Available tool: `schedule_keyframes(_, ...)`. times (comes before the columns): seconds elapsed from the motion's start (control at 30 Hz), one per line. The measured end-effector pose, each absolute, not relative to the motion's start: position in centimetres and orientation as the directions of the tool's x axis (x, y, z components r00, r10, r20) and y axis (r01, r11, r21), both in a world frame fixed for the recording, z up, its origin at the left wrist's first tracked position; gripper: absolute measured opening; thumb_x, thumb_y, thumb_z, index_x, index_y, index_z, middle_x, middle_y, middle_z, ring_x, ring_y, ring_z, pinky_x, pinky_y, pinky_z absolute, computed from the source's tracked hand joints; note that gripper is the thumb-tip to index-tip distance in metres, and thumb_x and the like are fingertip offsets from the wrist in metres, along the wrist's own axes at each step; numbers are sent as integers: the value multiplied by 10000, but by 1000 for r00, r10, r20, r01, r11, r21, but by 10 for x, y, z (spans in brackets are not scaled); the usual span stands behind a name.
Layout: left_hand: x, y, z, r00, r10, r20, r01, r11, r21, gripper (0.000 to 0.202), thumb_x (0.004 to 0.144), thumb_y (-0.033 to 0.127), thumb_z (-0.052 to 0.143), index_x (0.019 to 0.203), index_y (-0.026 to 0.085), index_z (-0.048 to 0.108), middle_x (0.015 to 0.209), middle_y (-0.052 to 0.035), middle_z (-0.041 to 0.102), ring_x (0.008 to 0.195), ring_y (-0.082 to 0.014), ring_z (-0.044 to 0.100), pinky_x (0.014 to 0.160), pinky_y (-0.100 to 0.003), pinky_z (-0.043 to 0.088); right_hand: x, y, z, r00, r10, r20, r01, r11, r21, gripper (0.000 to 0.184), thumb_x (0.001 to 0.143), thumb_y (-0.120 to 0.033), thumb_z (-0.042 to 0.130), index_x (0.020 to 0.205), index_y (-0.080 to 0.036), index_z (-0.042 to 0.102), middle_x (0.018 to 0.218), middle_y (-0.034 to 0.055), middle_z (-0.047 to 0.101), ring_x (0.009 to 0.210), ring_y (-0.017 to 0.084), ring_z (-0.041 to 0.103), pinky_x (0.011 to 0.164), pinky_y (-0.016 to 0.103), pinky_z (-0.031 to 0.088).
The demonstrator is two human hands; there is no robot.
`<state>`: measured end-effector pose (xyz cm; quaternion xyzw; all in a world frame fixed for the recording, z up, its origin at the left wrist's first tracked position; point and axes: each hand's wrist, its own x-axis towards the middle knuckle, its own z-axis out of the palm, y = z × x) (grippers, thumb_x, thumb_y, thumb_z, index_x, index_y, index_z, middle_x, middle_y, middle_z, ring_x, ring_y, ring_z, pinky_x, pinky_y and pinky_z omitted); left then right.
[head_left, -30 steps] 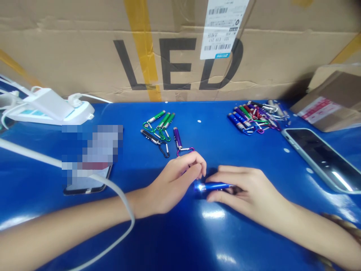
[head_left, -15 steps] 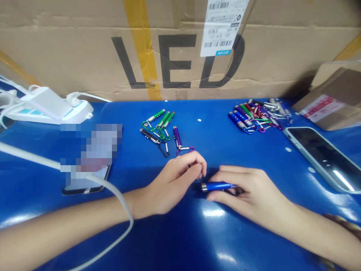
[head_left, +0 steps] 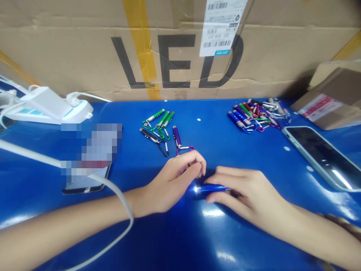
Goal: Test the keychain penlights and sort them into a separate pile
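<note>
My right hand (head_left: 242, 192) is closed around a small blue keychain flashlight (head_left: 213, 188) lying low over the blue table (head_left: 197, 233); its tip glows white and points left. My left hand (head_left: 176, 178) rests on the table just left of that tip, fingers curled together, and I cannot make out anything in them. A purple flashlight with a pink carabiner (head_left: 179, 140) lies just beyond my left fingers.
Green and black keychain flashlights (head_left: 158, 126) lie at centre back; a mixed-colour pile (head_left: 255, 114) sits back right. One phone (head_left: 324, 158) lies at the right, another (head_left: 86, 180) at the left under a white cable (head_left: 118, 195). A power strip (head_left: 47, 107) sits far left, cardboard boxes (head_left: 180, 49) behind.
The blue flashlight was lit, went dark half a second ago, and glows again now. My right hand has shifted it slightly left; my left hand has stayed put.
</note>
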<state>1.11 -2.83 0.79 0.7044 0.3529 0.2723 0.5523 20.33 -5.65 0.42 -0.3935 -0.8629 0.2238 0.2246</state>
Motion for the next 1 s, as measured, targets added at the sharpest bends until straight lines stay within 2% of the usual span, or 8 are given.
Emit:
schedule_keyframes(0.37, 12, -27, 10, 609, 792, -33, 191, -107, 976, 234, 930, 231, 350, 735, 172, 465, 739, 29, 470, 709, -108, 444, 687, -236, 355, 204, -53, 2, -551, 808, 207, 574, 547, -609, 152, 854, -372, 596, 876, -242, 673, 743, -27, 652, 615, 85, 604, 541, 167, 412)
schedule_keyframes(0.67, 11, -29, 10, 605, 795, -38, 206, -111, 972, 247, 934, 278, 349, 743, 180, 469, 745, 22, 473, 719, -120, 448, 701, -253, 355, 204, -54, 5, -538, 828, 157, 607, 509, -610, 193, 850, -408, 588, 854, -238, 680, 742, -18, 658, 585, 89, 585, 528, 189, 409)
schedule_keyframes(0.77, 11, -29, 5, 548, 835, -46, 184, -67, 981, 193, 928, 281, 360, 804, 194, 480, 774, 22, 478, 743, -125, 455, 710, -256, 359, 205, -53, 4, -517, 842, 152, 628, 494, -601, 206, 849, -418, 586, 885, -237, 677, 761, -19, 675, 597, 93, 597, 546, 191, 419)
schedule_keyframes(0.87, 10, -27, -4, 424, 905, -20, 91, -20, 996, 122, 912, 248, 373, 868, 210, 480, 809, 23, 489, 776, -122, 471, 713, -245, 360, 206, -50, 5, -504, 858, 99, 646, 452, -615, 226, 848, -436, 581, 920, -241, 671, 779, -29, 696, 599, 95, 612, 569, 193, 427)
schedule_keyframes(1.0, 11, -25, -9, 355, 934, -35, -28, 49, 998, 104, 895, 251, 382, 863, 208, 471, 813, 21, 491, 751, -119, 480, 679, -240, 363, 208, -43, 8, -450, 892, 39, 697, 378, -609, 290, 917, -435, 454, 929, -233, 662, 783, -17, 695, 630, 117, 620, 592, 218, 434)
